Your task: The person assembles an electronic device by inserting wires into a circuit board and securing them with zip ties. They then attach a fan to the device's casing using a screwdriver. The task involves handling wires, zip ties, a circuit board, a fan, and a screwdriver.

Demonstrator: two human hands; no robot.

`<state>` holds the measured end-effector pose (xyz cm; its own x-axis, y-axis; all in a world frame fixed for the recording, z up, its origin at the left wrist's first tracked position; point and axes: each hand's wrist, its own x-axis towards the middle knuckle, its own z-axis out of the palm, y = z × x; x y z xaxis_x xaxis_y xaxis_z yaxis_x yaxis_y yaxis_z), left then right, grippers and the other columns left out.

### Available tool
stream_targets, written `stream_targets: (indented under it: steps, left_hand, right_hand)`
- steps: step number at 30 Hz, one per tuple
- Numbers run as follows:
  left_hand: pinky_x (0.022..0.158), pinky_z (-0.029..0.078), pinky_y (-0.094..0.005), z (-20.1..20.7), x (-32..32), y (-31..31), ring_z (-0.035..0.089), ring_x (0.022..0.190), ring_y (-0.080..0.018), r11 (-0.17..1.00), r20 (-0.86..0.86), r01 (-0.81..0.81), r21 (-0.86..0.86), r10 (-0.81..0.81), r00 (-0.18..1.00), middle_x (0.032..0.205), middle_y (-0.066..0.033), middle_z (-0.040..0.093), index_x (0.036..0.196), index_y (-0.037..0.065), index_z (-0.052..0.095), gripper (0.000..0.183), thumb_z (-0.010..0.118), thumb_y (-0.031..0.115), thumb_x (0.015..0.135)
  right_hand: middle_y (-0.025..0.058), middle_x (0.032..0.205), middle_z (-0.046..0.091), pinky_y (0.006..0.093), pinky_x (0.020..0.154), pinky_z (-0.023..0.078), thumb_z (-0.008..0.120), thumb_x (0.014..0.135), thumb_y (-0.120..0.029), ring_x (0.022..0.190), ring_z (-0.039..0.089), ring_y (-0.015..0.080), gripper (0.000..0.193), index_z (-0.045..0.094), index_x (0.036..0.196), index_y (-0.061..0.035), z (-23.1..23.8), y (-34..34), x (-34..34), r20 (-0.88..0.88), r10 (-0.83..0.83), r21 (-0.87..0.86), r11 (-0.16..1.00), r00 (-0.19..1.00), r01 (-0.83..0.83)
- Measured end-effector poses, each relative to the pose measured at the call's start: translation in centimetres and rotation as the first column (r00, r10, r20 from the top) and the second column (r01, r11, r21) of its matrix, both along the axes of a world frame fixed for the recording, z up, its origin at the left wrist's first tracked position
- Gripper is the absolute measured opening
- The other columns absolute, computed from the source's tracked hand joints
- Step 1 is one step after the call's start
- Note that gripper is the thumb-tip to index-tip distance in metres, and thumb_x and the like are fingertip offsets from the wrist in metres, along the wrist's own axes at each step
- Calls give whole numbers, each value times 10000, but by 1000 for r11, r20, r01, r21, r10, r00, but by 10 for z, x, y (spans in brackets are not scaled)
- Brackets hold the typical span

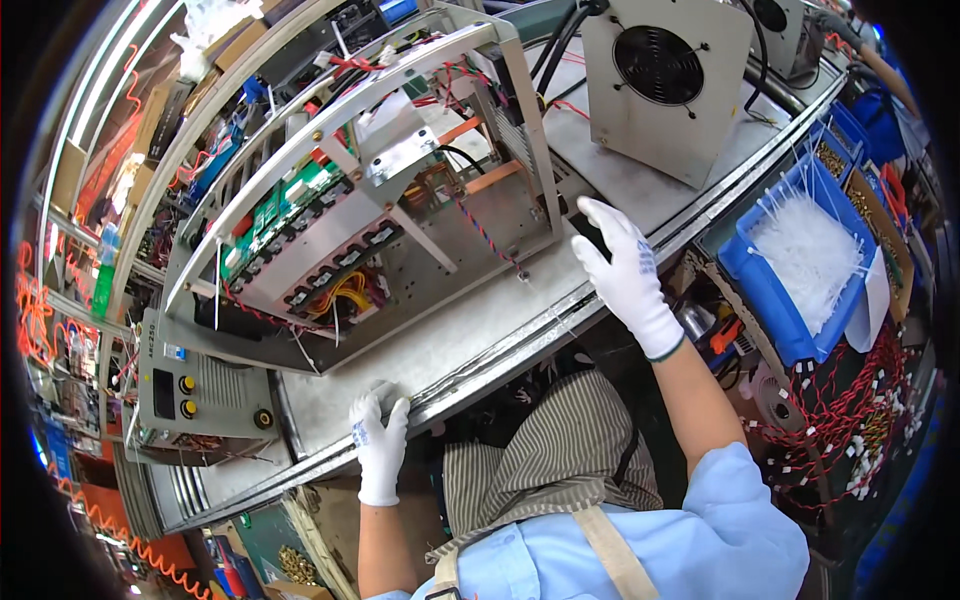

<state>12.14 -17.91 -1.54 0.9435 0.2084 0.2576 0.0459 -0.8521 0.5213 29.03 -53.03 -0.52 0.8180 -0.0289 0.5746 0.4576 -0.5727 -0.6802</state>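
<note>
1. Head view, step in hand: open machine chassis [380, 200] of pale sheet metal lying tilted on the bench [470, 340], apparently being positioned or steadied rather than wired.
2. Left hand [380, 445], in a white knit glove, resting on the near edge of the bench, fingers curled over the metal rail, holding nothing else.
3. Right hand [625, 275], gloved likewise, fingers spread and raised just off the chassis's right corner; contact not clear.
4. Next move, as a judgement: a flat, firm grip on the frame's edge, clear of the loose wiring.
5. Chassis interior: green circuit boards [285, 205], red and yellow wires [345, 290], bare copper bars.
6. Grey front panel [200, 385] with yellow knobs at the bench's left end.
7. Boxy beige unit with round black fan grille [660, 65] at the far edge.
8. Blue plastic bin of white cable ties [800, 255] off the right end.
</note>
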Motion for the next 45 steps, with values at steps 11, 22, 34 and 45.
stream_targets:
  steps: [11, 22, 34, 45]
  left_hand:
    - [983, 441, -398, 40, 102, -103, 581, 1133, -329, 926, 184, 349, 144, -372, 910, 1198, -175, 627, 1187, 2, 622, 352, 613, 41, 837]
    - [888, 467, -434, 20, 243, -160, 602, 1003, -384, 792, -13, 610, 23, -610, 792, 1033, -222, 651, 1065, -16, 644, 304, 549, 212, 888]
    - [961, 459, -380, 30, 171, -153, 447, 1303, -375, 735, 357, 642, -219, -552, 754, 1484, -256, 347, 1483, 6, 272, 754, 594, 257, 849]
    - [1026, 419, -396, 39, -41, 28, 546, 1203, -343, 998, 242, 55, -29, -46, 969, 1277, -208, 583, 1226, -1, 594, 401, 643, 221, 895]
  right_hand:
    - [238, 1281, 540, 445, 1030, 394, 673, 755, -61, 1181, 513, 397, 659, 430, 1363, 15, -30, 27, 44, 40, 68, 24, 997, 997, -69]
    - [268, 1249, 534, 480, 982, 412, 628, 724, -11, 1132, 524, 433, 680, 395, 1358, 66, -24, 26, 44, 31, 78, -43, 996, 997, -76]
    - [284, 1255, 528, 478, 1037, 377, 595, 747, -46, 1178, 499, 434, 631, 413, 1337, 87, -21, 26, 46, 83, 64, -74, 996, 995, -58]
    - [233, 1481, 351, 379, 1159, 214, 619, 921, -210, 1382, 327, 313, 655, 319, 1427, 78, 7, 14, 49, -63, 69, 123, 990, 996, -61]
